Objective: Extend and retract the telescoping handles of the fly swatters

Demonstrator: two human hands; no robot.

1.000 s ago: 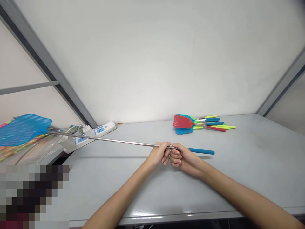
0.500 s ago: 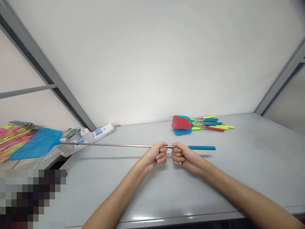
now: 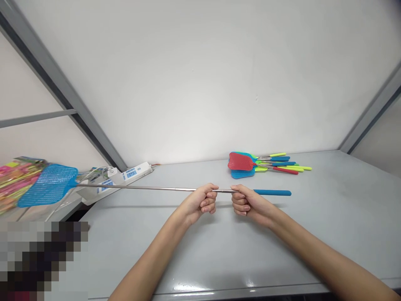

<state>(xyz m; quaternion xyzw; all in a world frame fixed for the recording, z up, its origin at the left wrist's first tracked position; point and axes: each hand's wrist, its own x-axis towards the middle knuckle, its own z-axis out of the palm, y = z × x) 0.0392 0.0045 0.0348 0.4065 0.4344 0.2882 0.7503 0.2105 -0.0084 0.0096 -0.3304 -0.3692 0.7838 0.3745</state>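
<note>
grey table (image 3: 313,234) — white wall (image 3: 200,83) behind; fly swatter (image 3: 156,188) held above it

The fly swatter (image 3: 140,188) has a shiny steel shaft (image 3: 169,189) and a blue plastic mesh head (image 3: 46,185). The grey tabletop (image 3: 328,234) looks smooth and glossy.

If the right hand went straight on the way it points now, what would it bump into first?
Probably the left hand, just across a small gap. The right hand points toward it along the metal shaft of the fly swatter, which both hands grip.
</note>
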